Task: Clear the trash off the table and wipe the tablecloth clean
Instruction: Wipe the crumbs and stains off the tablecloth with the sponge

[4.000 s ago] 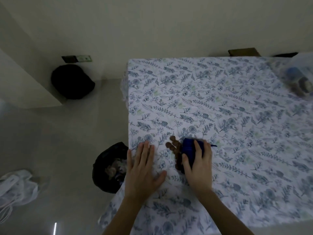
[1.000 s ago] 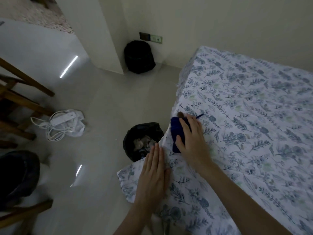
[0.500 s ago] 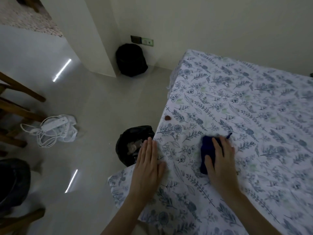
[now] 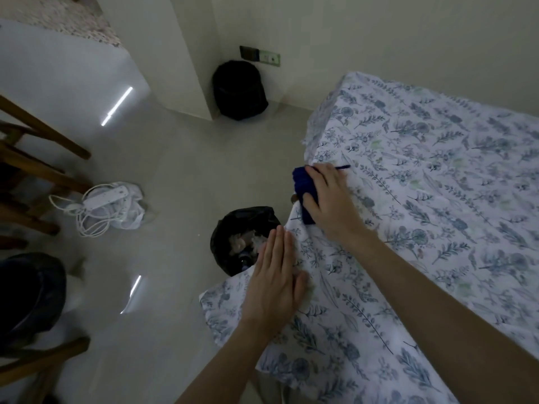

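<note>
The right hand (image 4: 326, 205) is gripping the blue cloth (image 4: 300, 182), fingers curling over the top of it and the thumb tucking in on the near side. It is sitting right at the left edge of the floral tablecloth (image 4: 437, 199), with part of the wad poking out past that edge. Just beside the cloth, at the same edge, a small brown scrap (image 4: 293, 197) is showing, too small and dim to say what it is. The left hand (image 4: 274, 284) is lying flat, fingers straight and pressed together, palm down on the tablecloth near its hanging corner and holding nothing. The two hands are working apart, the left one nearer the person. Down on the pale floor (image 4: 175, 170), just below the edge, the trash bin (image 4: 233, 223) with its black liner is standing open, and crumpled pale rubbish is lying inside it. The left fingertips are reaching over its rim as seen from above. Over in the room's corner a second black bin (image 4: 237, 88) is standing against the wall under a wall socket (image 4: 267, 58). Off to the left, a white power strip (image 4: 106, 197) with its coiled cord is lying on a plastic bag (image 4: 131, 217), and wooden chair legs (image 4: 40, 135) are reaching in from the side.
</note>
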A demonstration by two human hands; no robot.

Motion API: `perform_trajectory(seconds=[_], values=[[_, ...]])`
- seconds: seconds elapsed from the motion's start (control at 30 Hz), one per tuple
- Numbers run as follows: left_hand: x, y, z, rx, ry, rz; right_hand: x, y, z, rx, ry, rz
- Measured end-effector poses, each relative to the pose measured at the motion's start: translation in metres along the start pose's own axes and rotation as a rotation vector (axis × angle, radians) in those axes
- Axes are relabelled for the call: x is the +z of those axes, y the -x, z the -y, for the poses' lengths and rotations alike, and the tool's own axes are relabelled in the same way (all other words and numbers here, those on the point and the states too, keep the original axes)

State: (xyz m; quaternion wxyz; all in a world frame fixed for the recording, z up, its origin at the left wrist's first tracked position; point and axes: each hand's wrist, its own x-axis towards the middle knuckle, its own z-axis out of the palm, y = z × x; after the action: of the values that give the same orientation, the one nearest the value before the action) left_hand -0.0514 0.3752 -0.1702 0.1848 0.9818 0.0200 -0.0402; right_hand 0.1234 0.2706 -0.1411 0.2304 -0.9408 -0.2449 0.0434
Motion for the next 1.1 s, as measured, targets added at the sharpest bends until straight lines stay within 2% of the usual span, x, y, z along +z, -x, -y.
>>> perform_trajectory(seconds=[0.2, 0.3, 0.47, 0.6, 0.7, 0.83, 0.9, 1.0, 1.1], values=[[-0.004, 0.000, -0.002, -0.012, 0.010, -0.002, 0.006, 0.012, 0.013, -0.198, -0.043, 0.092], [-0.005, 0.001, -0.002, -0.015, 0.025, 0.001, -0.005, 0.033, -0.007, -0.212, -0.041, 0.098], [-0.005, 0.002, -0.001, -0.006, 0.006, -0.007, -0.037, 0.091, -0.063, -0.039, -0.044, 0.051], [-0.004, 0.003, 0.000, 0.000, -0.011, -0.025, -0.058, 0.145, -0.104, 0.156, -0.051, -0.069], [-0.002, 0.003, 0.001, -0.007, -0.022, -0.042, -0.053, 0.156, -0.102, 0.285, -0.033, -0.135], [0.002, 0.003, 0.002, -0.007, -0.005, -0.053, -0.031, 0.137, -0.066, 0.393, 0.069, -0.185], [0.004, 0.003, 0.002, -0.009, 0.002, -0.051, -0.019, 0.131, -0.041, 0.350, 0.048, -0.169], [0.004, 0.002, 0.002, -0.007, 0.022, -0.034, -0.004, 0.134, -0.012, 0.126, -0.008, -0.079], [0.003, 0.003, 0.004, 0.012, -0.064, -0.012, -0.005, 0.152, -0.010, -0.055, -0.039, 0.040]])
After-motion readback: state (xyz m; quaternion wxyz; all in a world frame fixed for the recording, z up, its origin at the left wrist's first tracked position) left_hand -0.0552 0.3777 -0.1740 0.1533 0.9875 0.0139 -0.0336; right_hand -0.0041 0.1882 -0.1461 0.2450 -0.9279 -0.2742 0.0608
